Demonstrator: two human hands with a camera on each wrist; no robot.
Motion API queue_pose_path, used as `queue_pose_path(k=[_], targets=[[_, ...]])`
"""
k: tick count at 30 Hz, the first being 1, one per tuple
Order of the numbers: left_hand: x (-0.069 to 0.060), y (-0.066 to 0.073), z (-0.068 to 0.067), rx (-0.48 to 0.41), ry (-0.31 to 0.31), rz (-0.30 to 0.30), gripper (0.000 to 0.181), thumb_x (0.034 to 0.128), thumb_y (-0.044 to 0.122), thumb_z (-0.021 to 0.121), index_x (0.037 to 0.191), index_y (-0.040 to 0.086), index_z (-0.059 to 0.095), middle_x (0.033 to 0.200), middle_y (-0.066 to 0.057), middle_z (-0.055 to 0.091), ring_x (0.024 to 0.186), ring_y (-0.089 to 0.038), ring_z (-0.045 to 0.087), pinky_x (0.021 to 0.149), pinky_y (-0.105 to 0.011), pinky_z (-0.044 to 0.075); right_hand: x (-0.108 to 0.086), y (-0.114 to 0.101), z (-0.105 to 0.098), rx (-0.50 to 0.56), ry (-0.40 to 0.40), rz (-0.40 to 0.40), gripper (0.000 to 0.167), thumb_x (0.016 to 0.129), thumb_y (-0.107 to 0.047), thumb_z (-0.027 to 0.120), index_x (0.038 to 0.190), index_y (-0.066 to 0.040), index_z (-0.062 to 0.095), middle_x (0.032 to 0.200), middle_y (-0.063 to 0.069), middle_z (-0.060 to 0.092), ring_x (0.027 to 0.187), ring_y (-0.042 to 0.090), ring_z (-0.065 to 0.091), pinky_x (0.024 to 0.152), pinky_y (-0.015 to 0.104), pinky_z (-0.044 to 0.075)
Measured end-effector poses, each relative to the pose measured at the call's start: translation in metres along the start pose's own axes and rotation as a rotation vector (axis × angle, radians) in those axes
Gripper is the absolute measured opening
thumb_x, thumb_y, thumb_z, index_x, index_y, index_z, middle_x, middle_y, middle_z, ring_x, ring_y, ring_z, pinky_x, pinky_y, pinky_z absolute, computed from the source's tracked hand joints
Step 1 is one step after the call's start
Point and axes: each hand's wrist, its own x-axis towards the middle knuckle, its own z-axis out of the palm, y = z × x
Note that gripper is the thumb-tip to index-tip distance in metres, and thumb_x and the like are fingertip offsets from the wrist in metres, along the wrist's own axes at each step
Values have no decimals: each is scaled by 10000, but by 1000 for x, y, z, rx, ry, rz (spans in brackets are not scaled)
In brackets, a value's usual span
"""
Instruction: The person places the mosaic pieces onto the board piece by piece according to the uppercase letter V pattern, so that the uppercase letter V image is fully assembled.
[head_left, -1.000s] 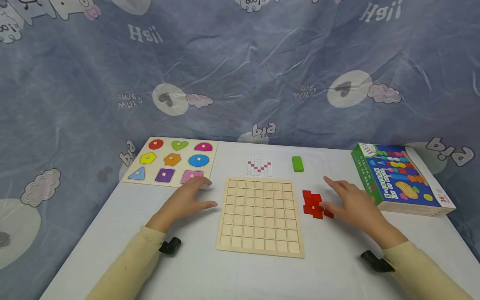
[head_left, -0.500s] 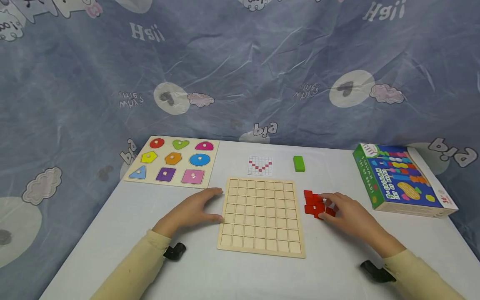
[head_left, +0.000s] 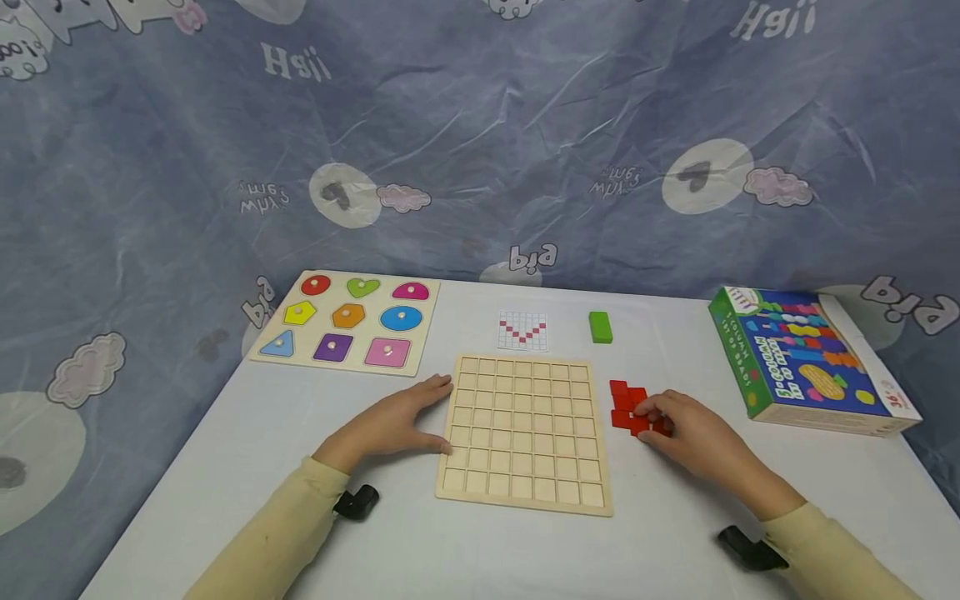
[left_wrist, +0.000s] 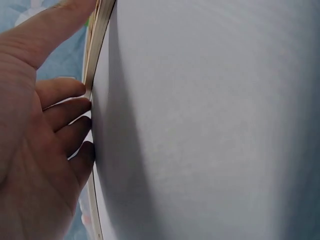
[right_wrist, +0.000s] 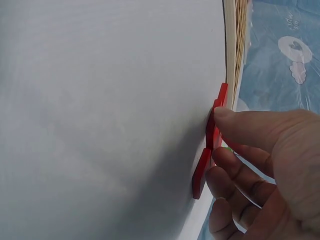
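The wooden grid board [head_left: 525,435] lies flat in the middle of the table, all of its squares bare. At its left edge rests my left hand [head_left: 384,428], thumb and fingers spread and touching the rim; the left wrist view has the fingertips against the board's side [left_wrist: 92,75]. Several red square tiles [head_left: 620,405] lie in a loose cluster right of the board. My right hand [head_left: 697,440] is over the cluster's near right side, fingers curled. In the right wrist view its thumb [right_wrist: 245,125] and fingers pinch a red tile [right_wrist: 212,127], partly hidden; another red tile [right_wrist: 201,175] lies beside it.
Behind the board lie a small pattern card [head_left: 522,332] with a red V and a green block [head_left: 600,327]. A shape puzzle board [head_left: 348,323] is at the back left. A colourful box [head_left: 813,358] stands at the back right, before a patterned cloth [head_left: 480,150].
My left hand has moved right and now touches the grid board's edge. My right hand has come down onto the red tiles, its thumb and fingers closing in.
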Motion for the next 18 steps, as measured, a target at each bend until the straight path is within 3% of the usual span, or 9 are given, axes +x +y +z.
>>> queue_pose_path(k=[18], targets=[[-1, 0, -1, 12, -53, 34, 1091, 749, 549, 855, 1606, 141, 317, 1693, -19, 204, 1558, -259, 155, 1240, -467, 254, 2, 0, 2, -63, 7, -7, 238, 829, -156, 845, 1039, -106, 746, 886, -33, 605, 786, 154, 514, 650, 318, 486]])
